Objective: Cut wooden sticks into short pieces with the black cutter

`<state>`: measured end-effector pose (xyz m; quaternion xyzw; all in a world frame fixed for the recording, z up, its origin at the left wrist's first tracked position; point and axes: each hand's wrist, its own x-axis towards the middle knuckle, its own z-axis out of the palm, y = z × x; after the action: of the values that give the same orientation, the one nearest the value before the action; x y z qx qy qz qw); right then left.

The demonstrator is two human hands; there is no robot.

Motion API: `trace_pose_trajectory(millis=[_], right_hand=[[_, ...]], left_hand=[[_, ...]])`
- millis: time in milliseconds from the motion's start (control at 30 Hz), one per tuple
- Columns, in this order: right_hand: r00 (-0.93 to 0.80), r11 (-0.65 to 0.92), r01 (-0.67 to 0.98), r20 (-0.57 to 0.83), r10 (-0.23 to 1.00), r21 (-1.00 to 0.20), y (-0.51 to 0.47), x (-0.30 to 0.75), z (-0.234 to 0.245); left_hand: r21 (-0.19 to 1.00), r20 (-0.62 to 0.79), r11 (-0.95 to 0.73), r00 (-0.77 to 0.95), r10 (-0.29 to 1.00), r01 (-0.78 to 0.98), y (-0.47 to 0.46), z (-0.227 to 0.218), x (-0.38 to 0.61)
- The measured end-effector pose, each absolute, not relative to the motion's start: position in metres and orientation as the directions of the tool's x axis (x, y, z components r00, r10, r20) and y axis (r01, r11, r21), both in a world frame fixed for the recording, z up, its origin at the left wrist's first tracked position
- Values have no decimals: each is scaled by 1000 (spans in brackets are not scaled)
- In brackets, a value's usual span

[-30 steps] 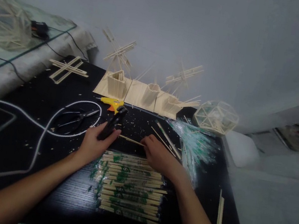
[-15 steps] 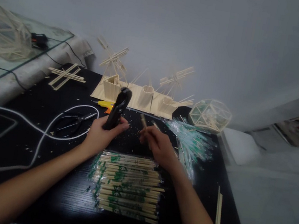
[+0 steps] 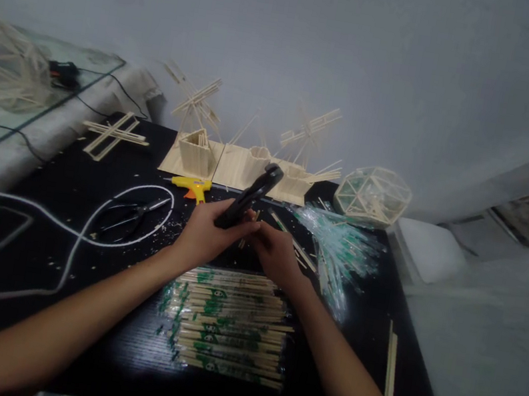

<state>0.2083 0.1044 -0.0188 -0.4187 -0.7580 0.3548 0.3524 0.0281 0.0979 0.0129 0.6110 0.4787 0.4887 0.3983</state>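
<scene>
My left hand [image 3: 205, 235] is closed round a black handled tool [image 3: 250, 196], whose end points up and to the right. My right hand [image 3: 273, 250] is closed on a thin bamboo stick [image 3: 243, 240], held right against the tool; both hands meet above the black table [image 3: 74, 301]. Just in front of them lies a stack of wrapped chopsticks [image 3: 228, 324] in green-printed sleeves.
A yellow glue gun [image 3: 191, 184], black pliers [image 3: 132, 216] and a looping white cable [image 3: 69, 240] lie to the left. Stick models on flat bases [image 3: 235, 159], a stick polyhedron [image 3: 371, 194] and empty clear wrappers [image 3: 337, 247] stand behind and right. Loose sticks [image 3: 390, 371] lie at the right edge.
My left hand lifted the black tool off the table and swung it right. My right hand picked up the stick and brought it to the tool, so both hands now meet.
</scene>
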Motion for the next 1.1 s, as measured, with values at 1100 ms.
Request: trace_pose_trajectory(millis=[1100], right_hand=[[-484, 438, 513, 172, 858, -739, 112, 212, -27]], left_hand=[[939, 206, -234, 132, 970, 253, 104, 6, 25]])
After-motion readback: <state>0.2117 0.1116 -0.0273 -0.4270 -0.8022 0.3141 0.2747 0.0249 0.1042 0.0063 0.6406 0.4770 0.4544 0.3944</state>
